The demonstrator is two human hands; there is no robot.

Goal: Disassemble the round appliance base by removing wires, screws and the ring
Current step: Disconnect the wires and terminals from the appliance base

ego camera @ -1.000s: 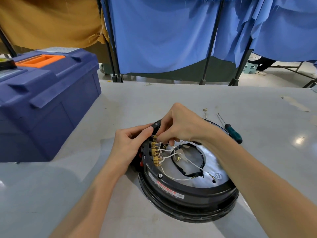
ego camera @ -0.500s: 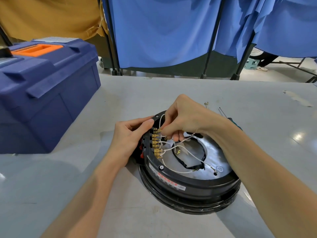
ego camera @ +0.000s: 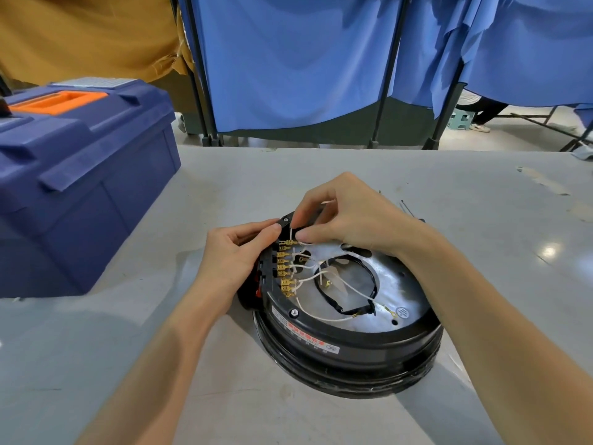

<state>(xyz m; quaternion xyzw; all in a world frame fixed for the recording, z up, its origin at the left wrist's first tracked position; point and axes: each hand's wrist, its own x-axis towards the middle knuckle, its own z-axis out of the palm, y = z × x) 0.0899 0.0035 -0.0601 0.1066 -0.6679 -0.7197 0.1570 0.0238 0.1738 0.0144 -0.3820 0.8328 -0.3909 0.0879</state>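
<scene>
Toolbox [ego camera: 80, 175], blue with an orange handle on its lid, stands at the left of the grey table [ego camera: 128, 364]. To its right the left hand [ego camera: 234, 261] reaches in, fingers curled, with thumb and forefinger clamped on the black left edge of the round base [ego camera: 353, 345], which lies flat on the table near the middle. A column of brass connectors [ego camera: 284, 274] runs down that edge, just beside the left fingertips. The right hand [ego camera: 346, 220] comes over the base from the right, its thumb and forefinger pinched together on a white wire [ego camera: 290, 234] at the topmost connector; its other fingers are hidden. Further wires loop across the silver plate [ego camera: 398, 284]. Beyond the right wrist a thin metal rod [ego camera: 405, 206] lies on the table.
</scene>
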